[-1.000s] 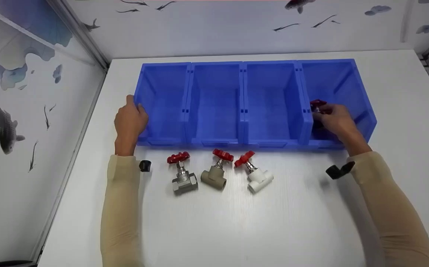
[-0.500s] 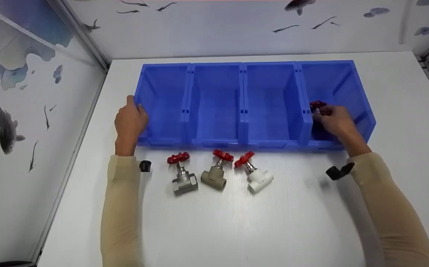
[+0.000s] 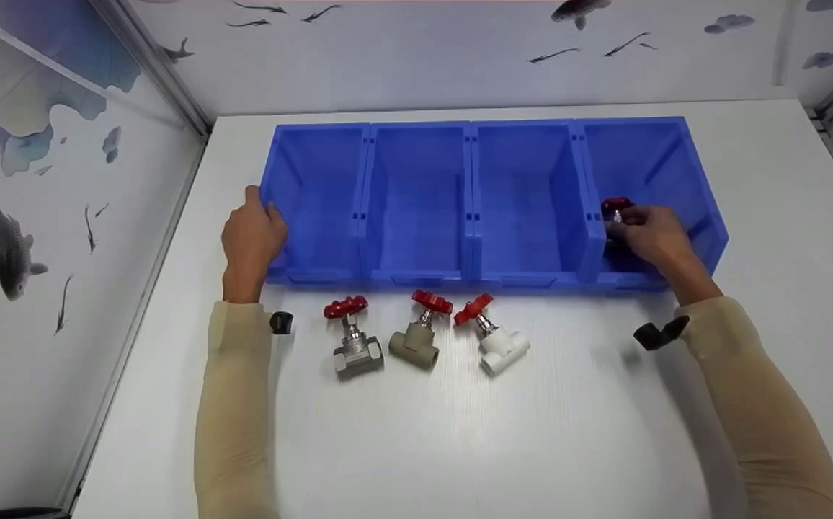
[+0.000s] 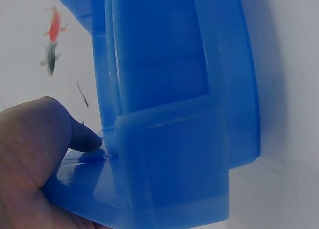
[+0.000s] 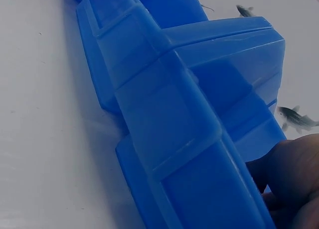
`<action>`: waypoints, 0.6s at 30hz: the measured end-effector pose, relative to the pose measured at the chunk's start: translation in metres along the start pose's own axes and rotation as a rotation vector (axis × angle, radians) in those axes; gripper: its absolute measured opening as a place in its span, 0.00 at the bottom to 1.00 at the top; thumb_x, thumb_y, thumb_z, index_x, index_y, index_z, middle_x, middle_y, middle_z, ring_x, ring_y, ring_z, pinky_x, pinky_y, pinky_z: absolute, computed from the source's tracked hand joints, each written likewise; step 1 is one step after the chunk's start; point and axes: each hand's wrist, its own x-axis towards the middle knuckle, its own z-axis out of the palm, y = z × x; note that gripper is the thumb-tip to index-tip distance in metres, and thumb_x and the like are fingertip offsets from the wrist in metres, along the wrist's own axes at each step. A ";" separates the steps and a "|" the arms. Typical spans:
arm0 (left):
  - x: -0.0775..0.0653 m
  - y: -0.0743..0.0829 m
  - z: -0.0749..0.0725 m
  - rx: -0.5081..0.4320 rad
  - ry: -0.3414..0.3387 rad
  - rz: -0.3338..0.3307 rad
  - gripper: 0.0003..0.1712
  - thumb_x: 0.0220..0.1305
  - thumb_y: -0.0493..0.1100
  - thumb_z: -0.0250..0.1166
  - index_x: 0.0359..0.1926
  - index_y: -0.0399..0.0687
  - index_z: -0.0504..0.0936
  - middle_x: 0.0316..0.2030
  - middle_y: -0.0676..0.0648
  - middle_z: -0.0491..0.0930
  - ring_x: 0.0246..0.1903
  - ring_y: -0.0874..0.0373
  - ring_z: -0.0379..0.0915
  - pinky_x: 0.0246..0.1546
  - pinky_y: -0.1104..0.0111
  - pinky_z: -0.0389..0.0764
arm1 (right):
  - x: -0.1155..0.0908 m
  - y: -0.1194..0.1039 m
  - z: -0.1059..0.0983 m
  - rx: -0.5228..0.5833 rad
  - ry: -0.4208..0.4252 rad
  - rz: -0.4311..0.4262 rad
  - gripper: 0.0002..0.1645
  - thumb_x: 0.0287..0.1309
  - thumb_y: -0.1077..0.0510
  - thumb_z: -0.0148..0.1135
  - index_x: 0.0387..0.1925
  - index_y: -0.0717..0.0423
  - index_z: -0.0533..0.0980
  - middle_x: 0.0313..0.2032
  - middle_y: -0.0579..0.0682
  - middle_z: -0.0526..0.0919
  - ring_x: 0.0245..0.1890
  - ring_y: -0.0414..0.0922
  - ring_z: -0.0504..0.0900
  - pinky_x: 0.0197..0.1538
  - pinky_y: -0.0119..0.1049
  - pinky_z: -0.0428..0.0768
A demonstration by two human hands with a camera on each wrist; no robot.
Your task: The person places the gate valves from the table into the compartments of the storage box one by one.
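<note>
My left hand (image 3: 254,234) grips the left side wall of the leftmost blue bin (image 4: 174,164); in the left wrist view the thumb (image 4: 85,138) lies over the wall. Inside the rightmost blue bin (image 3: 705,187), my right hand (image 3: 654,234) holds a valve with a red handwheel (image 3: 616,204). Its body is dark in shadow and mostly hidden by the fingers. In the right wrist view the bin's front hides the valve, and only part of the hand (image 5: 294,174) shows.
In front of the bins lie a metal valve (image 3: 357,353), a grey-brown valve (image 3: 415,344) and a white valve (image 3: 504,349), all with red handwheels. Two middle bins (image 3: 420,275) (image 3: 524,277) join the outer ones in a row. Walls stand behind and to the left.
The red handwheel in the right bin has shifted slightly, with less of it showing by my right fingertips. My left hand and the three valves on the table stay put.
</note>
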 end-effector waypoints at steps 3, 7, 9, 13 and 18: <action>0.000 0.000 0.000 0.003 -0.002 -0.002 0.25 0.75 0.43 0.45 0.65 0.31 0.65 0.47 0.24 0.79 0.44 0.29 0.79 0.42 0.41 0.76 | 0.001 0.000 0.001 0.007 0.001 0.004 0.38 0.67 0.44 0.58 0.64 0.71 0.67 0.63 0.71 0.70 0.60 0.61 0.68 0.62 0.55 0.66; -0.001 0.000 -0.001 0.002 -0.002 -0.004 0.25 0.75 0.42 0.45 0.65 0.30 0.64 0.48 0.24 0.79 0.44 0.29 0.79 0.42 0.41 0.77 | 0.001 0.000 0.001 0.006 0.001 -0.004 0.38 0.67 0.44 0.59 0.64 0.71 0.67 0.62 0.71 0.70 0.60 0.60 0.69 0.62 0.55 0.66; -0.001 0.000 -0.001 -0.001 0.000 -0.004 0.25 0.75 0.42 0.45 0.65 0.30 0.64 0.48 0.24 0.79 0.45 0.29 0.79 0.42 0.41 0.77 | 0.001 0.000 0.001 0.006 0.000 -0.007 0.38 0.67 0.44 0.59 0.64 0.71 0.67 0.62 0.71 0.70 0.60 0.60 0.69 0.62 0.55 0.66; 0.000 0.001 0.000 -0.007 -0.003 -0.001 0.25 0.75 0.42 0.45 0.66 0.30 0.64 0.48 0.24 0.79 0.45 0.29 0.79 0.42 0.41 0.77 | 0.000 0.000 0.001 0.003 -0.005 -0.014 0.38 0.68 0.44 0.58 0.64 0.71 0.67 0.62 0.71 0.71 0.59 0.60 0.69 0.62 0.55 0.66; 0.000 0.000 0.000 -0.001 -0.006 -0.002 0.25 0.74 0.42 0.44 0.65 0.30 0.65 0.48 0.23 0.79 0.45 0.28 0.79 0.42 0.41 0.77 | 0.000 0.001 0.001 -0.018 0.013 -0.043 0.36 0.68 0.46 0.58 0.62 0.72 0.69 0.59 0.71 0.73 0.58 0.61 0.70 0.60 0.54 0.67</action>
